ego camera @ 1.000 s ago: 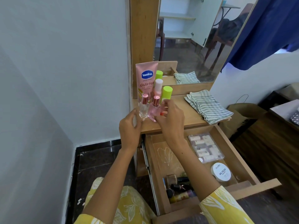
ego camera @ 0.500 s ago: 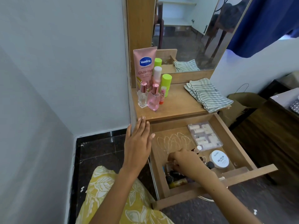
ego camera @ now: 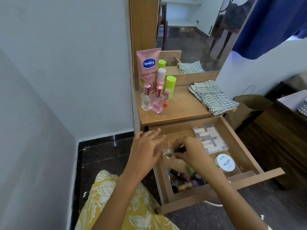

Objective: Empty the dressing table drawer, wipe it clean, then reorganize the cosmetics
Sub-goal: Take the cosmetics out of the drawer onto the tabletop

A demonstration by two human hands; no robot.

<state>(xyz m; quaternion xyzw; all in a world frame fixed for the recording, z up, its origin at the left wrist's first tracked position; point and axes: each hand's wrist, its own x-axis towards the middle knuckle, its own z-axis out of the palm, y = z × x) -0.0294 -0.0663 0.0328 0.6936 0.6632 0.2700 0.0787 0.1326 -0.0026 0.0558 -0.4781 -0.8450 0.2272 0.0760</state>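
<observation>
Pinching perhaps a bottle (ego camera: 168, 152), right hand (ego camera: 191, 151).

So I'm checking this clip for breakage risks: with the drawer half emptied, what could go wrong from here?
The right hand pinches a small shiny-capped item over the open drawer; the image is blurred, and a slip could drop it onto the bottles below. The two perfume bottles stand close together near the tabletop's front edge, so setting another item beside them might tip one.
</observation>
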